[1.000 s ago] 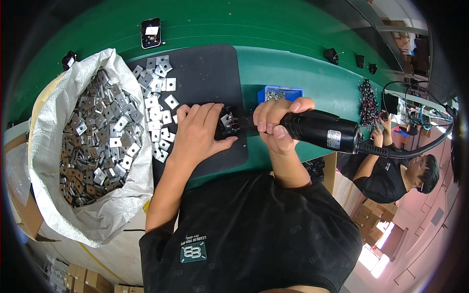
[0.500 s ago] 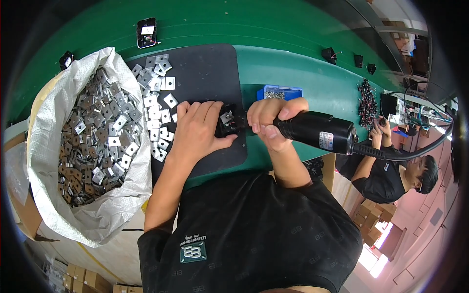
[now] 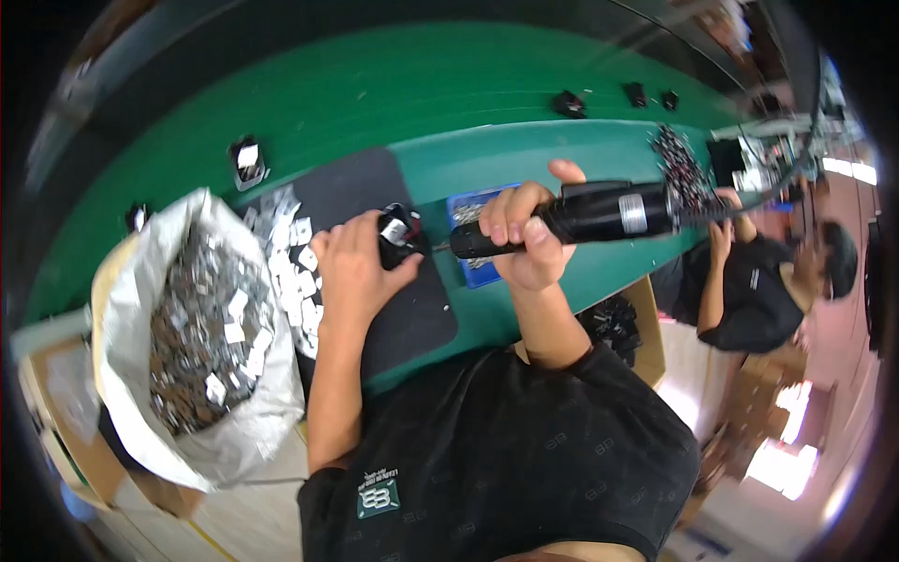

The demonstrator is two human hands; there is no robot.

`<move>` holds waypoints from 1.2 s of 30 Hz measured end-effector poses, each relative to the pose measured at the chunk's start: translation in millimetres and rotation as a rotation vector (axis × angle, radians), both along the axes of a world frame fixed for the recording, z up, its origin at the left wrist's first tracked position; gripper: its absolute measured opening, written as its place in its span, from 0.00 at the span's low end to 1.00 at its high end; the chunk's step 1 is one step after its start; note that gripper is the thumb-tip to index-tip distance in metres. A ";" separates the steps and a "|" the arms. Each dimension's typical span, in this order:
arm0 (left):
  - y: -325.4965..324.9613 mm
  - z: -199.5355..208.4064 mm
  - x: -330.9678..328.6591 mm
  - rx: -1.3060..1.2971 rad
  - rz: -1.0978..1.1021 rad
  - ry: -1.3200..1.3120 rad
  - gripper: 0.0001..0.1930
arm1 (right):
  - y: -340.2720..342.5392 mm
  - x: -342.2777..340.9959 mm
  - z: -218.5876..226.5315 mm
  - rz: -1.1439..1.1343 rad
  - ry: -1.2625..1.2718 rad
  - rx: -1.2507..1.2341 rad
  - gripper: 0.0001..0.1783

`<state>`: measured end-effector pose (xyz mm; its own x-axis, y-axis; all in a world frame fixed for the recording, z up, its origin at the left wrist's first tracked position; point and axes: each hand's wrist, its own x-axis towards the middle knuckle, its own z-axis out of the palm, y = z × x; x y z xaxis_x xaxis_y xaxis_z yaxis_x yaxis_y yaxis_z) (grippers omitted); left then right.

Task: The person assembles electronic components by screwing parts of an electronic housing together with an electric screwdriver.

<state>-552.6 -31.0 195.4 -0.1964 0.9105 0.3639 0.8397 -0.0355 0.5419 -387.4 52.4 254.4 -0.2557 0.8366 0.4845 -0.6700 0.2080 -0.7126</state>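
My left hand [image 3: 354, 272] is closed around a small black plastic housing [image 3: 401, 236], holding it on the dark work mat [image 3: 361, 178]. A white label and a bit of red show inside the housing. My right hand [image 3: 529, 229] grips a black electric screwdriver [image 3: 604, 214], held nearly level with its cable running off to the right. Its thin bit points left at the housing; whether the tip touches cannot be made out. Partly under the right hand is a blue tray [image 3: 482, 273] of small screws. Square metal plates with holes [image 3: 298, 281] are scattered left of my left hand.
A white woven sack [image 3: 201, 468] full of metal plates stands at the left. Black housings [image 3: 568, 104] sit along the green bench's far side. A pile of small red-and-black parts [image 3: 679, 164] lies at the right, near a co-worker [image 3: 768, 290]. A carton [image 3: 646, 323] holds black parts.
The whole view has tilted and shifted. The screwdriver's nose and bit now show, and my right hand has come over the screw tray. My left hand still holds the housing.
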 end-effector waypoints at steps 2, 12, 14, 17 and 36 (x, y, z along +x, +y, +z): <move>20.4 6.9 -8.1 -0.083 0.108 0.087 0.37 | 7.1 17.2 12.6 -0.116 -0.133 -0.031 0.34; 60.0 19.9 30.5 0.125 -0.462 -0.067 0.37 | -2.5 49.7 -21.8 -0.180 -0.597 -0.009 0.37; 56.5 -3.1 48.0 0.043 -0.537 -0.417 0.28 | -10.8 46.8 -26.2 -0.287 -0.647 0.091 0.39; 59.1 -6.6 64.2 -0.033 -0.366 -0.654 0.23 | -20.0 58.1 -38.9 -0.453 -0.745 0.217 0.34; 64.3 -19.7 42.3 -0.145 0.002 -0.584 0.30 | -156.9 398.7 -287.2 -0.262 -2.101 0.152 0.25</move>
